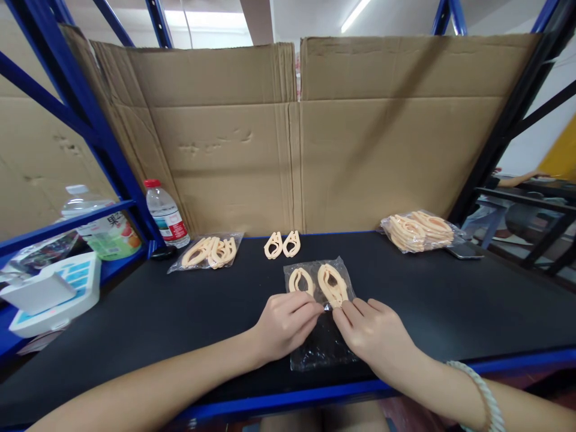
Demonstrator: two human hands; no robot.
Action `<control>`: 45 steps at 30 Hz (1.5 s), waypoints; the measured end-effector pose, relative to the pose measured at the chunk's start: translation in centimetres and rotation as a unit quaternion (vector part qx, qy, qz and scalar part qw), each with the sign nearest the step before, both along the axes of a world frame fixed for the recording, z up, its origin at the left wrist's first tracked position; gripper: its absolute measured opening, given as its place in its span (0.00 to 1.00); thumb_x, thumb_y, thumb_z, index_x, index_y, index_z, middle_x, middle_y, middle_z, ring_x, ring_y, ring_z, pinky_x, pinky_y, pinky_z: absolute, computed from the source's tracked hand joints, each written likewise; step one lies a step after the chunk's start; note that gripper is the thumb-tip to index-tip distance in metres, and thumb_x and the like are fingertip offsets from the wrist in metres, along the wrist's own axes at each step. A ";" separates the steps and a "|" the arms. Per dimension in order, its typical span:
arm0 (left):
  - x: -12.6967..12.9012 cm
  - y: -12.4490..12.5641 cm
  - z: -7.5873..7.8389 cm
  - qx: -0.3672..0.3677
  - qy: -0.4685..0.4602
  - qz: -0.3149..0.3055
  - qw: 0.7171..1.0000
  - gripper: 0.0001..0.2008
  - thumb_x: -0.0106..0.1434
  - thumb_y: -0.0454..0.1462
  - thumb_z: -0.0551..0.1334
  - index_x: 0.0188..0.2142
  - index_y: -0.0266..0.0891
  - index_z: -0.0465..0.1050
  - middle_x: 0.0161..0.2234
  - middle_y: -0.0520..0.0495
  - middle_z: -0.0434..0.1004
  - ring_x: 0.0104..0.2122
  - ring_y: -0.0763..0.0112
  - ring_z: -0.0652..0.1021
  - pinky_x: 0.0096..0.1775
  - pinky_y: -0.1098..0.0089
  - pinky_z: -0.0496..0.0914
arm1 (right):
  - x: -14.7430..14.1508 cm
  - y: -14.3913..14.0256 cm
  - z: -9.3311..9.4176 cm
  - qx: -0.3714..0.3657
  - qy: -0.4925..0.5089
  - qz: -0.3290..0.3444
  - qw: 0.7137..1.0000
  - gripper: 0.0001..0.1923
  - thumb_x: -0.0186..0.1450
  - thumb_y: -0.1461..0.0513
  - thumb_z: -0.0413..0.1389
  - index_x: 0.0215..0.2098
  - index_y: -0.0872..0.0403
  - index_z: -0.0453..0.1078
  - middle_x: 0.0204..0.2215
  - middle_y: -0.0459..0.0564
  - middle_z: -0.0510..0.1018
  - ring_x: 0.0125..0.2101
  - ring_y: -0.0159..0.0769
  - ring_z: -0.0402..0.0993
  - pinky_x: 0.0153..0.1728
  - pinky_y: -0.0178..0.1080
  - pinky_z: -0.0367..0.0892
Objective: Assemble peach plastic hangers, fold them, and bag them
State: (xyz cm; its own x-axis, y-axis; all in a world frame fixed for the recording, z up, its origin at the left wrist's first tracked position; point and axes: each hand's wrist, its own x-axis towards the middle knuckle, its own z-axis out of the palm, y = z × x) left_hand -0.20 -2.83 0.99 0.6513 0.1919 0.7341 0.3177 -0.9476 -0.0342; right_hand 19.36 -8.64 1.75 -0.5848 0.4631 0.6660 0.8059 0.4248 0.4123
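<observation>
A clear plastic bag [321, 354] lies flat on the black table in front of me. Two beige plastic clips [333, 282], like large clothes pegs, lie side by side in its far part. My left hand [288, 321] pinches the bag just below the left clip, fingers closed. From the other side my right hand [375, 333] grips the bag at the lower end of the right clip, its fingers also closed. The fingertips partly hide the clips' near ends. Just beyond the bag, two loose beige clips [282, 245] lie close together.
A bag of clips [211, 252] lies at the back left beside a red-capped water bottle [166, 216]. At the back right is a bagged stack of clips [418, 231] by a phone [465, 251]. Cardboard [382, 132] walls the back. A white device [58, 294] stands far left.
</observation>
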 end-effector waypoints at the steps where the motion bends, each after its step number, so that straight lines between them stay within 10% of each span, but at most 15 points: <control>1: 0.0 0.0 0.0 0.000 0.004 -0.001 1.000 0.07 0.65 0.29 0.55 0.39 0.36 0.71 0.31 0.46 0.76 0.31 0.71 0.77 0.32 0.72 0.73 | -0.1 0.0 0.1 -0.012 0.007 -0.011 1.000 0.12 0.57 0.75 0.49 0.24 0.54 0.62 0.18 0.46 0.69 0.19 0.34 0.63 0.24 0.39 0.47; 15: -0.2 -0.2 0.1 0.018 0.012 -0.002 1.000 0.06 0.65 0.28 0.56 0.39 0.35 0.70 0.31 0.47 0.77 0.29 0.70 0.77 0.30 0.72 0.71 | -0.9 0.6 2.0 -0.222 0.000 -0.180 0.958 0.09 0.58 0.72 0.58 0.36 0.56 0.67 0.24 0.48 0.77 0.23 0.38 0.75 0.19 0.36 0.50; 23: -0.2 0.0 -0.3 0.023 0.028 0.014 0.999 0.07 0.65 0.29 0.55 0.35 0.36 0.71 0.28 0.49 0.75 0.26 0.72 0.75 0.26 0.73 0.67 | 0.9 0.7 6.1 -0.370 0.105 -0.021 0.923 0.11 0.60 0.56 0.61 0.31 0.53 0.65 0.24 0.42 0.75 0.23 0.33 0.72 0.22 0.33 0.51; 30: 0.0 -0.2 0.0 0.031 0.028 0.011 0.999 0.07 0.66 0.30 0.55 0.39 0.36 0.71 0.29 0.49 0.76 0.27 0.72 0.75 0.28 0.72 0.68 | 0.9 9.3 6.0 -0.289 0.097 -0.031 0.952 0.04 0.66 0.64 0.51 0.37 0.54 0.67 0.32 0.48 0.77 0.32 0.35 0.72 0.29 0.35 0.59; 37: 0.0 -0.4 0.0 0.042 0.033 0.020 0.998 0.08 0.65 0.30 0.54 0.36 0.37 0.72 0.28 0.50 0.75 0.25 0.73 0.73 0.25 0.72 0.65 | -2.1 19.8 2.9 -0.307 -0.064 0.034 0.949 0.28 0.61 0.77 0.46 0.58 0.56 0.61 0.56 0.56 0.69 0.50 0.41 0.67 0.46 0.40 0.64; 45: -0.3 -0.3 -0.2 0.057 0.056 0.034 0.996 0.08 0.66 0.31 0.53 0.36 0.37 0.71 0.27 0.50 0.74 0.24 0.73 0.73 0.24 0.72 0.65 | -3.8 24.2 1.0 -0.317 -0.125 0.016 0.940 0.33 0.59 0.78 0.46 0.62 0.59 0.57 0.64 0.60 0.57 0.57 0.47 0.62 0.47 0.44 0.65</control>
State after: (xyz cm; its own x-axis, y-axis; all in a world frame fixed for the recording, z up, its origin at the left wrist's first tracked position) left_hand -0.47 -3.14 0.83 0.7186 0.1580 0.6772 0.3686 -0.9124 -0.1782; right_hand 15.52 15.57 2.78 -0.7067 0.7002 0.1014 0.7001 0.6715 0.2428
